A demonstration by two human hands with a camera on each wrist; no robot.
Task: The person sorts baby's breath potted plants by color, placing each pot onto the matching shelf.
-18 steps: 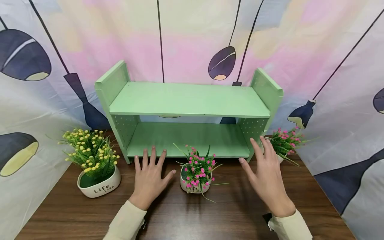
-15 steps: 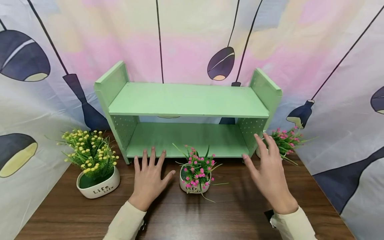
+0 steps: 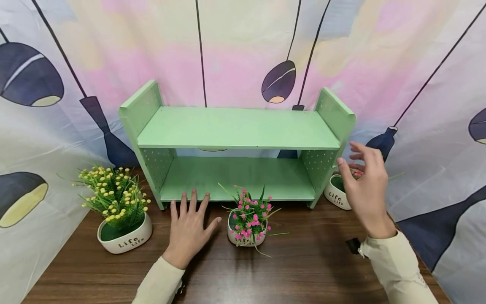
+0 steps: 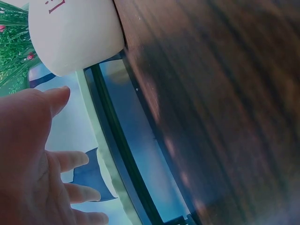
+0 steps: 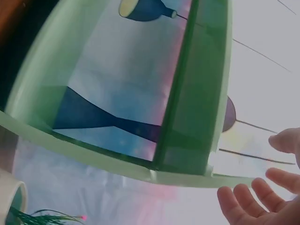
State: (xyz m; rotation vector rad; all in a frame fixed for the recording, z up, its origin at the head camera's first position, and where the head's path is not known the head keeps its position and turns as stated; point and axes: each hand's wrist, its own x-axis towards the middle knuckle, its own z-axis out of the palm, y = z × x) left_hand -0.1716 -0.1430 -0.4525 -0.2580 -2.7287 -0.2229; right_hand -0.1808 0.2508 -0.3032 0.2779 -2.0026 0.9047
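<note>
My left hand (image 3: 187,236) has its fingers straight and spread, low over the table, fingertips near the front edge of the green two-tier shelf (image 3: 235,126). To its right stands a white oval pot with pink flowers (image 3: 250,211); in the left wrist view that white pot (image 4: 77,35) is beyond the thumb. My right hand (image 3: 368,192), fingers loosely bent and holding nothing, is raised in front of a second pink-flowered pot (image 3: 336,196) beside the shelf's right end and hides most of its flowers. The right wrist view shows the fingers (image 5: 262,194) apart, near the shelf side.
A white pot with yellow flowers (image 3: 123,238) stands on the wooden table (image 3: 281,274) left of the shelf. Behind and at both sides hangs a pastel cloth (image 3: 235,50) printed with dark lamps.
My right hand has moved to the right and up, away from the shelf's front corner and over the right-hand pot, its fingers bending more. The left hand has stayed in place.
</note>
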